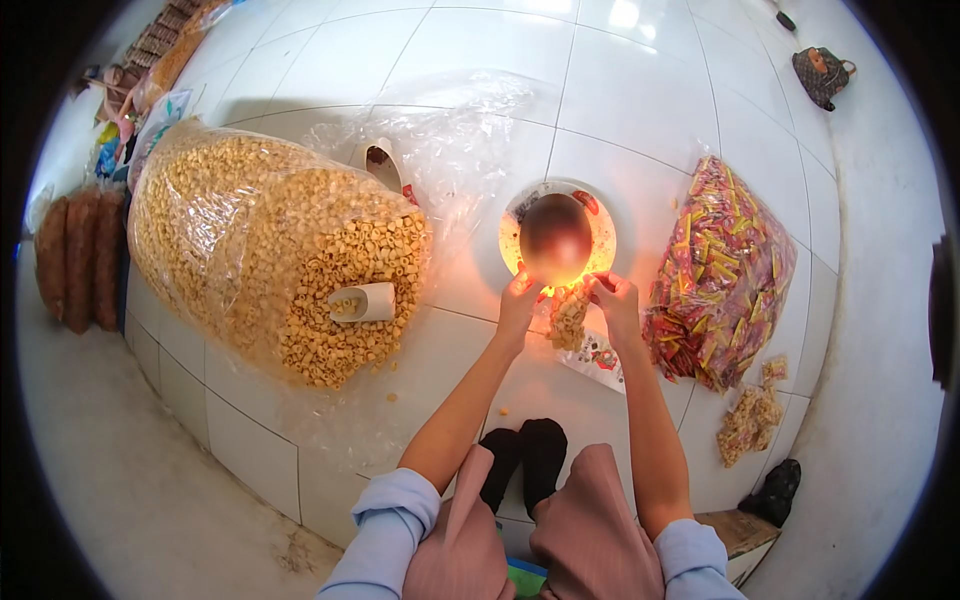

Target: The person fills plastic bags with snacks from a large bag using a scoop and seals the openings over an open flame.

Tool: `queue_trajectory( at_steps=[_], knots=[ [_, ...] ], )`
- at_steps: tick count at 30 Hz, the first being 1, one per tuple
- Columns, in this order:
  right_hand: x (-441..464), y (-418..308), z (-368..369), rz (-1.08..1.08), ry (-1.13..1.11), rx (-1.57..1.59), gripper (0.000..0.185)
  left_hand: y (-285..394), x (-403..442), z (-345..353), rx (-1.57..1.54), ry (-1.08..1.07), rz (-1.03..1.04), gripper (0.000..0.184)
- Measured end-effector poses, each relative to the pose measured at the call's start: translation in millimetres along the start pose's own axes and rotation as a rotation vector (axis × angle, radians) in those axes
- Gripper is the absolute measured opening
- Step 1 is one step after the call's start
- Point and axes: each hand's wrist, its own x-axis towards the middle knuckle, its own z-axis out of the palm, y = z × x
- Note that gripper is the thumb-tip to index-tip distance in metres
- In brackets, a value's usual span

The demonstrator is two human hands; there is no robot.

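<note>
My left hand (pixel 519 299) and my right hand (pixel 613 296) pinch the two top corners of a small clear bag of ring-shaped snacks (pixel 568 318). The bag hangs between them, its upper edge close to a bright orange glow. That glow comes from a round, patterned dish or plate (pixel 511 247) on the floor just beyond my fingers. A blurred dark-red oval (pixel 556 236) covers its middle, so the source of the light is hidden. Below the bag, partly behind my right hand, lies a flat printed plastic packet (pixel 598 362).
On the left lies a large open plastic sack of snacks (pixel 250 230) with a white scoop (pixel 365 302) in it. Another white cup-like scoop (pixel 382 163) is behind. A bag of red-yellow sachets (pixel 722 270) stands right, near filled small bags (pixel 748 425). My black-socked feet (pixel 523 455) are below.
</note>
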Motion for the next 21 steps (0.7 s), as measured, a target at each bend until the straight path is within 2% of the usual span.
queue_trajectory(
  at_steps=[2, 5, 10, 14, 16, 20, 21],
  knots=[
    [-1, -2, 1, 0.008, 0.005, -0.014, 0.017, -1, 1, -1, 0.068, -0.013, 0.062, 0.028],
    [-1, 1, 2, -0.007, 0.009, 0.003, 0.017, -12, 5, -7, 0.115, -0.016, 0.024, 0.025],
    [1, 5, -2, 0.017, -0.016, -0.075, 0.018, -14, 4, -7, 0.184, 0.112, -0.018, 0.020],
    [0, 3, -2, 0.019, 0.003, -0.100, 0.017, -13, 5, -8, 0.201, 0.095, -0.007, 0.017],
    [1, 4, -1, 0.017, 0.009, -0.097, 0.016, -12, 5, -5, 0.321, 0.162, 0.089, 0.016],
    [2, 4, -2, 0.007, 0.039, -0.128, 0.015, -13, 5, -4, 0.325, 0.175, 0.119, 0.014],
    [2, 5, -3, 0.007, 0.040, -0.128, 0.015, -14, 5, -3, 0.370, 0.216, 0.204, 0.013]
  ],
)
